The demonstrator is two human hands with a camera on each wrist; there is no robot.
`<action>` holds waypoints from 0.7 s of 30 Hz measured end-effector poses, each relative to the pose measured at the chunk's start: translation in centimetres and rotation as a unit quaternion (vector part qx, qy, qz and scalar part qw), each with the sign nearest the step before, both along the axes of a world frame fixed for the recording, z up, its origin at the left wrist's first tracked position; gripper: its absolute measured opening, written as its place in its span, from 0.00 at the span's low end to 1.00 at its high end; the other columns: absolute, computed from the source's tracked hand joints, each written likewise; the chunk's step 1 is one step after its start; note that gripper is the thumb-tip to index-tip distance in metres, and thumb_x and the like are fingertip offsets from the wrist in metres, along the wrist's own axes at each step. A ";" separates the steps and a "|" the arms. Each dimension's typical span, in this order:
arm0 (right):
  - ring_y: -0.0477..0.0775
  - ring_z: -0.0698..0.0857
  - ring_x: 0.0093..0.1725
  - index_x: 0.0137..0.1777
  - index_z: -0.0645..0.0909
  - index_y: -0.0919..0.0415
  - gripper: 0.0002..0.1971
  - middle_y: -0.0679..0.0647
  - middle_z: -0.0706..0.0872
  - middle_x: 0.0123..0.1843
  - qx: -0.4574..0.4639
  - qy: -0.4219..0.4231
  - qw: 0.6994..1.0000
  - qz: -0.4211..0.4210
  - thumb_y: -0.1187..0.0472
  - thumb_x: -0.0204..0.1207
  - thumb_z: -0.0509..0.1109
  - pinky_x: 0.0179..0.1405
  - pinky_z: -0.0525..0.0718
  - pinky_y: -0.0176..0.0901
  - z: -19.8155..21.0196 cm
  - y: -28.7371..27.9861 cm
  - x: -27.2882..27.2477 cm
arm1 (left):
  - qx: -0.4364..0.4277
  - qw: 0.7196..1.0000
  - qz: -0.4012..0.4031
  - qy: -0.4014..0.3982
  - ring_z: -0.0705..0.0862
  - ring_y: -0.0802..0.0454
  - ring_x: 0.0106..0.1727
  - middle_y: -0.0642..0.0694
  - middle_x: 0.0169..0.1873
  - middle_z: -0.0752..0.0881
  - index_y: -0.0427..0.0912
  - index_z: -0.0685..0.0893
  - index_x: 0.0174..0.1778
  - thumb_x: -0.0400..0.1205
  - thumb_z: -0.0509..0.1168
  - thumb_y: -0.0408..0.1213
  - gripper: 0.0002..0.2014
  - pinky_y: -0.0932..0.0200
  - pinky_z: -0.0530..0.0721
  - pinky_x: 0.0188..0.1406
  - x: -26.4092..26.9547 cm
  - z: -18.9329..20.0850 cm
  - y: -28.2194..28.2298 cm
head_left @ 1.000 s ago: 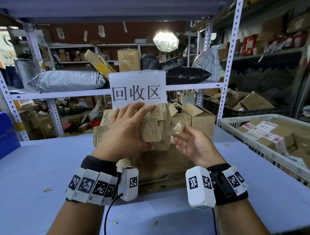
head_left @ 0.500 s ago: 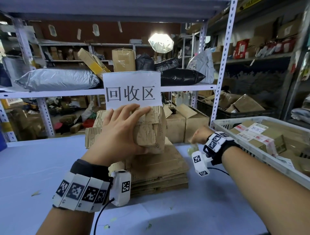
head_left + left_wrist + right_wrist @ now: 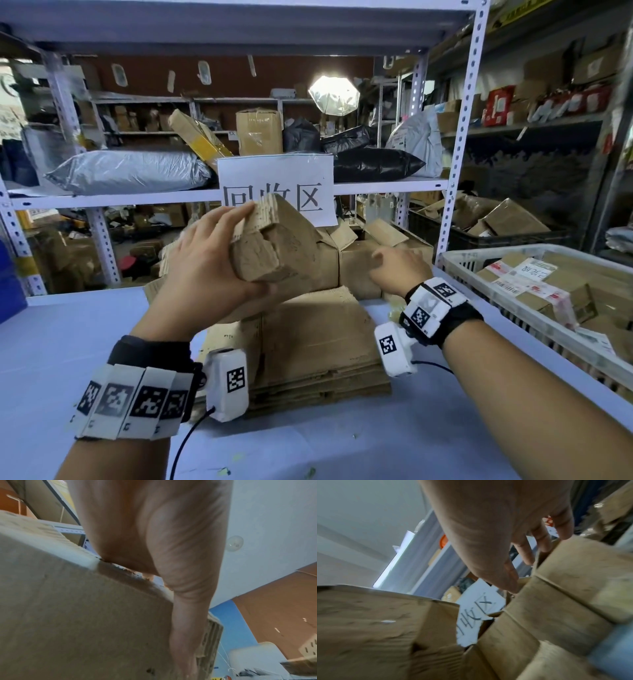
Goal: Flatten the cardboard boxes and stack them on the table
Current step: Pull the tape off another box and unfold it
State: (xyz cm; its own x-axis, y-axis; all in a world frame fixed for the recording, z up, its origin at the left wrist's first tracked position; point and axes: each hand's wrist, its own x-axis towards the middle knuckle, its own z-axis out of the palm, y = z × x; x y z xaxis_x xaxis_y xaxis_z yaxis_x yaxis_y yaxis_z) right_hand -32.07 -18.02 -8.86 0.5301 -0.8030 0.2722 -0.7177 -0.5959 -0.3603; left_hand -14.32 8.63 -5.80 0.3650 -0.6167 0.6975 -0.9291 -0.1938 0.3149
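- Up above the flattened stack on the tabletop, my left hand gripped a crushed cardboard box.
- My right hand – fingers loosely spread – reached an open box behind.

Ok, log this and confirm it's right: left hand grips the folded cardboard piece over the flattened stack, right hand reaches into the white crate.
One error: the right hand reaches toward the open cardboard box behind the flattened stack, not into the white crate. The head view shows this. The left hand does grip the folded cardboard piece.
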 end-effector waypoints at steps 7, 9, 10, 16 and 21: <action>0.46 0.54 0.85 0.87 0.45 0.39 0.61 0.38 0.52 0.86 -0.019 -0.110 0.912 0.396 0.49 0.63 0.85 0.83 0.57 0.50 4.0 9.1 1.1 | 0.008 1.000 0.000 -0.026 0.67 0.47 0.81 0.55 0.81 0.69 0.65 0.63 0.85 0.55 0.72 0.72 0.58 0.48 0.62 0.74 -0.9 -0.1 0.3; 0.46 0.48 0.87 0.86 0.35 0.36 0.69 0.34 0.45 0.86 -0.048 -0.102 0.907 0.406 0.43 0.58 0.87 0.85 0.52 0.55 3.9 10.3 1.7 | 0.012 0.999 -0.002 -0.036 0.67 0.46 0.81 0.54 0.81 0.69 0.62 0.64 0.86 0.58 0.79 0.67 0.58 0.48 0.61 0.73 -1.4 -0.1 0.3; 0.48 0.49 0.87 0.86 0.32 0.36 0.71 0.35 0.46 0.86 -0.045 -0.117 0.912 0.391 0.42 0.58 0.87 0.85 0.54 0.58 3.7 10.5 1.8 | 0.016 0.999 -0.003 -0.040 0.66 0.46 0.82 0.53 0.82 0.69 0.61 0.64 0.86 0.59 0.82 0.63 0.58 0.46 0.61 0.75 -1.6 -0.2 0.3; 0.46 0.61 0.82 0.86 0.48 0.42 0.64 0.39 0.58 0.79 -0.064 -0.184 0.915 0.354 0.40 0.56 0.87 0.81 0.68 0.61 1.8 10.3 1.8 | 0.040 0.994 -0.078 0.066 0.44 0.61 0.90 0.64 0.87 0.58 0.71 0.65 0.83 0.70 0.78 0.66 0.45 0.51 0.45 0.84 -0.7 0.0 2.3; 0.49 0.68 0.79 0.85 0.54 0.46 0.61 0.42 0.60 0.79 -0.039 -0.257 0.891 0.373 0.52 0.57 0.91 0.75 0.77 0.61 0.2 10.3 1.2 | -0.075 0.973 0.066 0.209 0.73 0.42 0.80 0.47 0.82 0.73 0.55 0.67 0.86 0.84 0.65 0.57 0.33 0.38 0.73 0.78 1.4 0.1 3.7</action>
